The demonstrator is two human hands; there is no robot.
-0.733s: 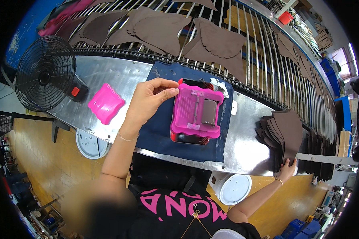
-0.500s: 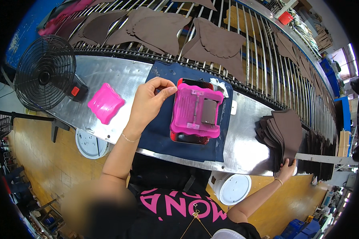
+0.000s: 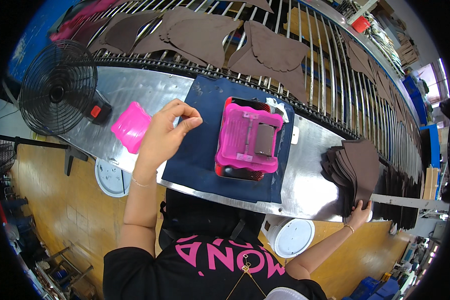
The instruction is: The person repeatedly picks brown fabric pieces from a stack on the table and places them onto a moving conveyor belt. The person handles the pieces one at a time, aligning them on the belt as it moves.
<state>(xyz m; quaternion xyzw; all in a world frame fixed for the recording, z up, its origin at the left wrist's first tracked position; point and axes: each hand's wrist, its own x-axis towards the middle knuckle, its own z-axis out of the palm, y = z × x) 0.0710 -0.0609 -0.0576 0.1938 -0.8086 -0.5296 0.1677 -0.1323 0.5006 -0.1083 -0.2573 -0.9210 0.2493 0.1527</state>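
Observation:
My left hand [image 3: 169, 131] hovers over the left part of a dark blue mat [image 3: 192, 170]. Its thumb and forefinger are pinched together; whatever they hold, if anything, is too small to make out. Right of it, a bright pink plastic box [image 3: 235, 132] with a grey-brown block or roller [image 3: 264, 139] inside rests on a red and black base [image 3: 230, 172]. Over at the right, my right hand [image 3: 359, 214] grips the near end of a fanned stack of dark brown cut pieces [image 3: 361, 162]. A pink plastic lid [image 3: 131, 127] lies left of my left hand.
A black fan [image 3: 59, 92] stands at the left of the metal table [image 3: 305, 185]. Beyond the table runs a rack of metal bars [image 3: 330, 75] carrying brown cut pieces [image 3: 270, 55]. White lidded buckets [image 3: 294, 237] stand below the front edge. Crumpled white material [image 3: 279, 109] touches the pink box.
My left hand has moved left, away from the pink box and closer to the pink lid, its fingers still pinched. My right hand stays on the brown stack.

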